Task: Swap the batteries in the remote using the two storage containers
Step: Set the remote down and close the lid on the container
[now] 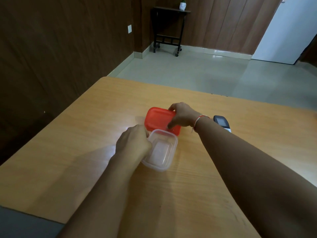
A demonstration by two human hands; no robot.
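Head view shows my right hand [182,115] curled over the far right end of the red container [160,121], its grip holding the lid's edge between thumb and fingers. My left hand [133,143] grips the left rim of the clear container [162,152], fingers curled around it. Both boxes sit on the counter [85,152], touching; the red one's long axis runs left to right, the clear one's runs away from me. Just beyond my right wrist lies the remote [221,121], partly hidden by my forearm, screen end pointing away. Against the far wall stands a dark side table [169,26] bearing a small white pot [182,5].
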